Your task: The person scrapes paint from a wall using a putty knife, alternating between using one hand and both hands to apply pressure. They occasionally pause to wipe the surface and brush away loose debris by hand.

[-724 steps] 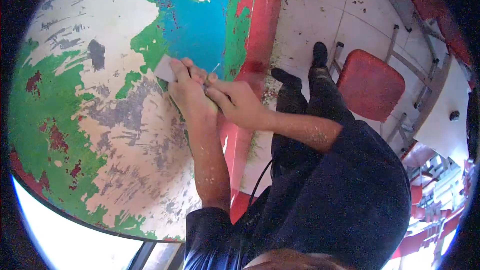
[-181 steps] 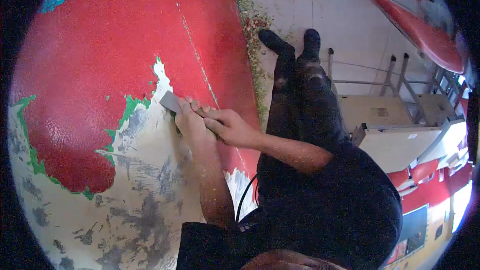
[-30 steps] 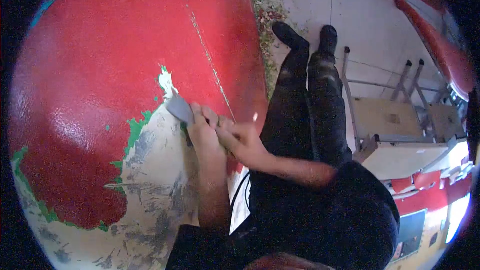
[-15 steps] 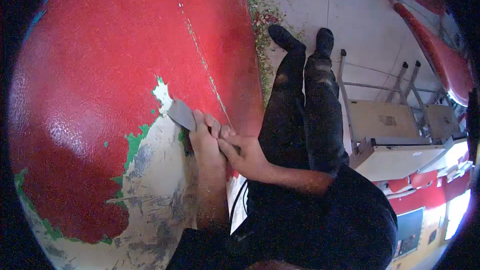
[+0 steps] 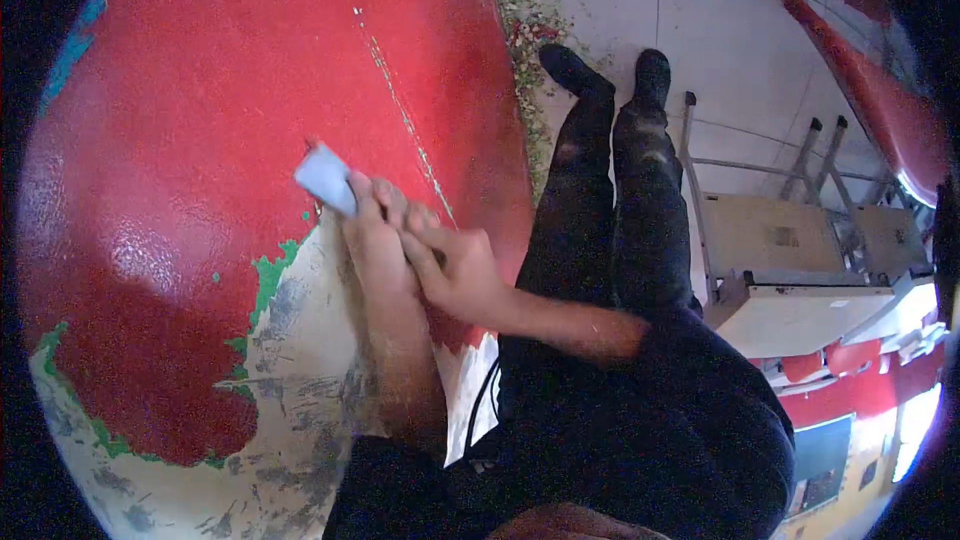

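Observation:
Both of my hands grip one scraper [image 5: 326, 178], whose flat grey blade lies against the red painted table top [image 5: 200, 90]. My left hand [image 5: 372, 230] is in front, right behind the blade. My right hand [image 5: 455, 270] wraps the handle from behind and hides it. The blade sits where the red paint meets the bare, scraped surface [image 5: 310, 340], which has green edges.
My legs and black shoes [image 5: 600, 70] stand on the tiled floor beside the table's edge, with paint flakes [image 5: 525, 30] strewn along it. Beige desks [image 5: 790, 270] on metal legs stand at the right, and red seats [image 5: 880, 90] lie beyond.
The scraper blade has pushed forward and up-left into the red paint, covering the small bare patch it touched half a second ago. Both hands moved with it.

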`<state>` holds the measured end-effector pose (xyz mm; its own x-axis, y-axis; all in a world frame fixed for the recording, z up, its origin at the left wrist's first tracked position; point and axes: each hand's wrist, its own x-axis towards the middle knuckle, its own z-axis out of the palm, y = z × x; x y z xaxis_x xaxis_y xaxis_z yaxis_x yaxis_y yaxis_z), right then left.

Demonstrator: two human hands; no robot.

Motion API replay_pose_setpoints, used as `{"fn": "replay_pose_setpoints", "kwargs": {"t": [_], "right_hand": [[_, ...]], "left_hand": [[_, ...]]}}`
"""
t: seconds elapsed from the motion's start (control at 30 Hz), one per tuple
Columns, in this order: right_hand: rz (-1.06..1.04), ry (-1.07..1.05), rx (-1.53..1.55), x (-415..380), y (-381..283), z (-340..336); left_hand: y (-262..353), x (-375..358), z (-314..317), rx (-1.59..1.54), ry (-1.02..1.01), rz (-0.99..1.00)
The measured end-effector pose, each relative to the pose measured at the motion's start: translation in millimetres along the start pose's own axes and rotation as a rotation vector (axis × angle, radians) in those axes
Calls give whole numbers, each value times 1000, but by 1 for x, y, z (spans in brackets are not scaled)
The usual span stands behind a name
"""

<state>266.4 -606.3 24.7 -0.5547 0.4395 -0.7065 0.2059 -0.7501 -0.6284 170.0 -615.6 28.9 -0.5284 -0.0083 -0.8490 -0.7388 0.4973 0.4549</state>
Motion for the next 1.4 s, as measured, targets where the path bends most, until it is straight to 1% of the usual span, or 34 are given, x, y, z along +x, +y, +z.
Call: {"fn": "replay_pose_setpoints", "kwargs": {"t": [0.03, 0.07, 0.1, 0.2, 0.23, 0.3, 0.33, 0.37, 0.4, 0.43, 0.5, 0.53, 0.6, 0.63, 0.67, 0.73, 0.77, 0.8, 0.87, 0.9, 0.93, 1.0, 1.03, 1.13, 1.17, 1.27, 1.3, 1.33, 1.4], "right_hand": [[-164, 150, 64, -12, 12, 9], [-137, 61, 33, -27, 27, 3], [-112, -30, 0, -38, 33, -5], [3, -133, 293, -17, 36, -4], [115, -240, 276, -7, 35, -11], [53, -289, 318, -12, 42, -19], [29, -319, 345, -18, 50, -19], [-13, -291, 373, -27, 70, -8], [33, -302, 385, -24, 61, -6], [80, -304, 397, -13, 44, -9], [99, -331, 424, 1, 32, -10], [109, -345, 437, 7, 26, -11], [-34, -349, 345, -3, 41, -14], [-121, -298, 359, -7, 52, -8], [-207, -245, 369, -11, 63, -2], [22, -422, 348, -9, 49, -16], [140, -456, 315, -4, 37, -18], [256, -490, 278, 1, 25, -20], [191, -470, 238, 4, 28, -22], [68, -401, 265, -3, 27, -24], [-55, -332, 286, -9, 27, -27], [99, -385, 275, -24, 39, -24], [74, -316, 234, -16, 45, -18], [36, -362, 182, -3, 54, -27], [-115, -295, 284, -11, 55, -21], [200, -340, 403, -27, 42, -14], [193, -316, 351, -24, 48, -7], [187, -292, 299, -22, 54, 0], [29, -274, 169, -12, 62, -9]], "left_hand": [[-15, -8, -18, 18, -35, -36], [-25, -16, -29, 38, -66, -74], [-31, -31, -20, 86, 117, -105], [-24, -21, -14, 44, 56, 57], [-23, -23, -10, 51, 136, 57], [-26, -20, 1, 48, 282, 61], [-29, -19, 3, 26, 285, 57], [-31, -23, -1, 15, 298, 49], [-30, -29, -7, 11, 321, 39], [-21, -29, -4, 8, 249, 90], [5, -15, 12, -22, 83, 203], [-1, -16, 6, -19, 98, 173], [-15, -21, -13, -2, 119, 123], [-24, -34, -4, 26, 285, 74], [-22, -33, -2, 9, 279, 101], [-13, -36, 9, -3, 276, 137], [0, -30, 24, -7, 275, 166], [-3, -29, 15, 14, 240, 166], [-9, -19, -3, 51, 145, 175], [-21, -34, 6, 15, 290, 102], [-23, -32, 2, -1, 295, 88], [-30, -39, -7, -19, 326, 25], [-20, -36, 6, 43, 268, 135], [-28, -22, 4, -81, 204, 117], [-25, -26, -2, -93, 199, 71], [-22, -34, -10, 6, 222, 22], [-20, -29, -8, 91, 188, 146], [-20, -28, -13, 21, 189, 114], [-26, -14, -14, -159, 175, 59]]}}
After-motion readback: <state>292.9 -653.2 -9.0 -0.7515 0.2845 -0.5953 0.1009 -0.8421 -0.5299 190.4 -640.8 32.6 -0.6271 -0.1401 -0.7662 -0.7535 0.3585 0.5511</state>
